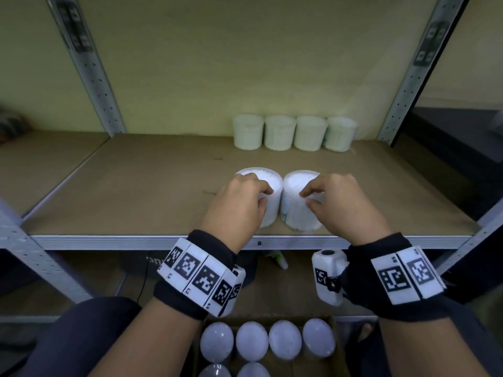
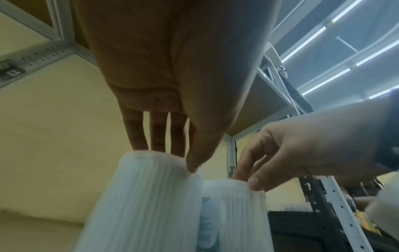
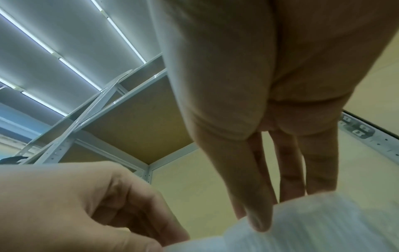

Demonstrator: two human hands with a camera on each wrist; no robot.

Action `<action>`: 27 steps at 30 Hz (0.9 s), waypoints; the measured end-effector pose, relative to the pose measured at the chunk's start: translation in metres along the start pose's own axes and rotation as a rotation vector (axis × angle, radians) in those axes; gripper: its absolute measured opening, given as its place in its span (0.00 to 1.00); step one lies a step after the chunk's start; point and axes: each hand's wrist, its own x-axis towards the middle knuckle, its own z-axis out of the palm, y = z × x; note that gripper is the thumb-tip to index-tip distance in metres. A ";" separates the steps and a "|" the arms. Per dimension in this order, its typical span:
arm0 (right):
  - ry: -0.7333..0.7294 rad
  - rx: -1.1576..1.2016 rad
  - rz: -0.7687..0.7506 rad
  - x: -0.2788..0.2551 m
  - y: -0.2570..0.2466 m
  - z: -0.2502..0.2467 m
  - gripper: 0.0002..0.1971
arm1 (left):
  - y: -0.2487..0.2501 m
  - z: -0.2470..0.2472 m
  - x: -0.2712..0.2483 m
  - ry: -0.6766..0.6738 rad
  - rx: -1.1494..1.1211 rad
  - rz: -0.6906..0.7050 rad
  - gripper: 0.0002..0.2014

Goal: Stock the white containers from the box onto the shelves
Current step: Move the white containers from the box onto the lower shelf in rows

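Note:
Two white ribbed containers stand side by side, touching, near the front edge of the brown shelf (image 1: 149, 186). My left hand (image 1: 265, 198) grips the left container (image 1: 269, 180) from above, fingers over its top rim and thumb on the near side. My right hand (image 1: 306, 198) grips the right container (image 1: 295, 182) the same way. The left wrist view shows the left hand (image 2: 172, 153) on the left container (image 2: 146, 204), with the right hand (image 2: 302, 150) on the right container (image 2: 239, 213). The right wrist view shows the right hand's fingers (image 3: 270, 204) on the right container's rim (image 3: 313, 226).
Several more white containers (image 1: 294, 133) stand in a row at the back of the shelf. A cardboard box (image 1: 337, 349) below my wrists holds several white containers (image 1: 255, 340). Grey perforated uprights (image 1: 89, 66) (image 1: 413, 77) flank the bay. A small bottle (image 1: 280, 261) lies on the lower shelf.

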 end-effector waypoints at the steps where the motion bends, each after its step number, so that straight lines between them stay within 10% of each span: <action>1: -0.004 -0.006 -0.010 0.002 -0.002 0.001 0.12 | -0.004 -0.001 0.000 -0.003 0.011 0.007 0.12; 27: -0.135 -0.034 -0.207 0.185 -0.113 0.074 0.11 | -0.156 -0.052 0.092 -0.066 0.088 -0.221 0.12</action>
